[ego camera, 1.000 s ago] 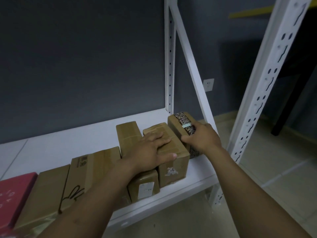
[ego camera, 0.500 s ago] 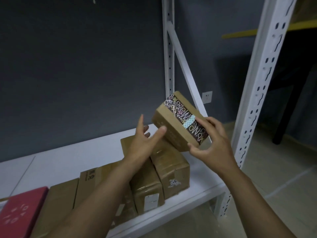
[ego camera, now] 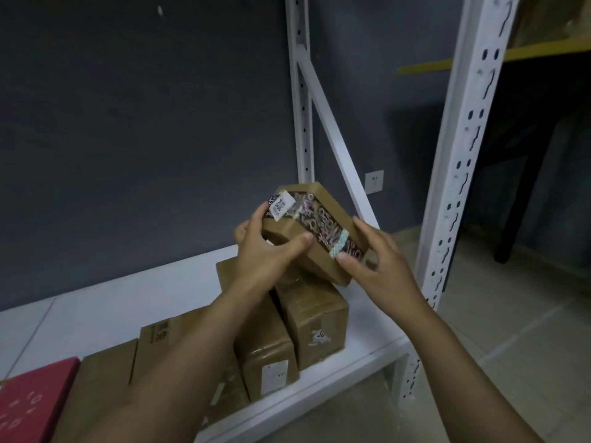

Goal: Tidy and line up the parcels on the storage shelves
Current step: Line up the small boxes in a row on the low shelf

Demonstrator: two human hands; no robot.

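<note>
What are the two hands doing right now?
Left hand: gripping the taped box at its left end.
Right hand: gripping the same box's right end.

Both hands, left hand [ego camera: 263,251] and right hand [ego camera: 380,266], gripped a tilted taped cardboard parcel [ego camera: 315,228] above the brown parcels [ego camera: 316,318] on the white shelf [ego camera: 96,302].

Parcels [ego camera: 265,346] run in a row along the shelf's [ego camera: 128,302] front edge, flat box [ego camera: 32,407] far left. One small parcel [ego camera: 323,228] is up over the two rightmost, left hand [ego camera: 265,251] and right hand [ego camera: 380,260] on its ends, front post [ego camera: 463,155] just to its right.
</note>
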